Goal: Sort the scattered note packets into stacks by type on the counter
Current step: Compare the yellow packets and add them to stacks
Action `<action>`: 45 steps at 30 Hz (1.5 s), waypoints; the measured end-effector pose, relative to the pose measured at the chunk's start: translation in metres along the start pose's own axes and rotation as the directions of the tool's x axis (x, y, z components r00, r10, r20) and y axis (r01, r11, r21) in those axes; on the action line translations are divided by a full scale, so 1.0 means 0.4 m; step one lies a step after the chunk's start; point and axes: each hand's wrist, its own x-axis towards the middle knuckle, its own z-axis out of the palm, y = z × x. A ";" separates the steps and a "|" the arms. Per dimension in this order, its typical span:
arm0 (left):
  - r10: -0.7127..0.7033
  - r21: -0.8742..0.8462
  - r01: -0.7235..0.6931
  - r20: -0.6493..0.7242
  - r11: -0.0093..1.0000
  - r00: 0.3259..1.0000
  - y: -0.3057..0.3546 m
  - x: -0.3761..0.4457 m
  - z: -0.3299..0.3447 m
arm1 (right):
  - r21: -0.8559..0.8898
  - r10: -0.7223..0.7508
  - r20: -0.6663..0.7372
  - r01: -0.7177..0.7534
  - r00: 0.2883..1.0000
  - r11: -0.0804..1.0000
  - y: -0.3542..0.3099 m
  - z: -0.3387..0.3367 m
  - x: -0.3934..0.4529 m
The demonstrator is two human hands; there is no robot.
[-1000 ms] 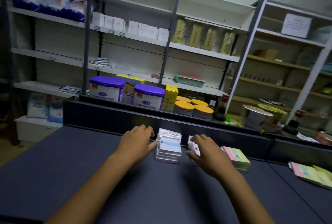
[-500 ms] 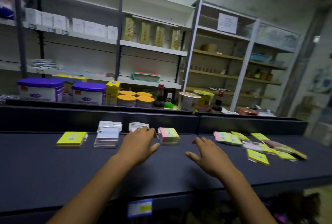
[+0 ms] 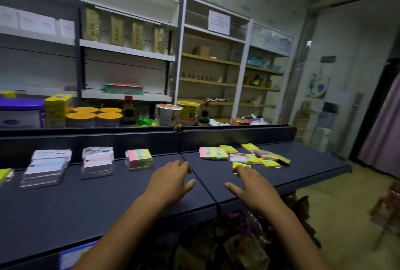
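Counter (image 3: 108, 200) dark blue, stocked shelves (image 3: 127, 51) behind it.

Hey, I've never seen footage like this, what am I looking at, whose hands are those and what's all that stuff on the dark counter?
No machine here: a person wears a camera on the head, looking forward and down, so you see their own arms. The left hand and right hand hover over the dark counter, fingers relaxed, with no grip on anything. To the left stand sorted stacks: blue-and-white packets, red-and-white packets and pink-green packets. To the right lies an unsorted scatter of packets, mostly yellow-green. The right fingertips are close to one yellow packet. Behind are shop shelves.
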 end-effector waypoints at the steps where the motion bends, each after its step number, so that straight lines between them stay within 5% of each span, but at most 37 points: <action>1: 0.010 -0.005 -0.010 0.003 1.000 1.000 0.014 0.019 0.012 | -0.001 0.009 -0.003 -0.009 1.000 1.000 0.020 0.000 0.003; 17: -0.013 -0.016 0.014 0.042 1.000 0.999 0.005 0.408 0.204 | -0.015 0.063 0.000 -0.063 0.998 0.998 0.227 0.058 0.311; 30: -0.271 -0.091 0.276 0.063 0.957 0.960 -0.017 0.568 0.330 | 0.038 -0.039 0.027 0.038 0.999 0.999 0.325 0.154 0.525; 40: -0.502 -0.021 0.504 0.071 0.863 0.862 0.003 0.635 0.455 | 0.105 -0.180 0.031 0.176 0.983 0.979 0.427 0.195 0.684; 45: -0.528 -0.226 0.518 0.019 0.825 0.849 -0.019 0.632 0.483 | 0.180 -0.232 0.035 0.222 0.972 0.958 0.424 0.237 0.711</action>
